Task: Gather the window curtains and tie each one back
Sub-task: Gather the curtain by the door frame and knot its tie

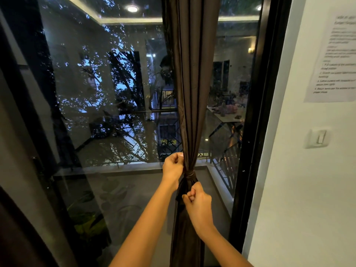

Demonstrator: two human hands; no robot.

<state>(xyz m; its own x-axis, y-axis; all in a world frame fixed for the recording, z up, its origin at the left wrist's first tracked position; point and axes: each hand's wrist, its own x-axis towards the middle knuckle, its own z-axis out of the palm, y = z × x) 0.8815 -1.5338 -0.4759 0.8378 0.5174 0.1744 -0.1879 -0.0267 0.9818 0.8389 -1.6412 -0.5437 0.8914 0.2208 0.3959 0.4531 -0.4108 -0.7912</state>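
Tying step: the brown curtain [190, 93] hangs bunched at 12 o'clock, your left hand [173, 167] pinches it at 9 o'clock of the tie band [190, 173], your right hand [197, 201] clenches cloth at 5 o'clock; next, likely cinch the band snug.

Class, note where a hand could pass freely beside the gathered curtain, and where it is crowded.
Free: the wide glass left of the curtain; a narrower strip between curtain and black frame; bare wall below the switch. Crowded: at the tie, where the left hand grips the curtain and the right hand grips it just below.
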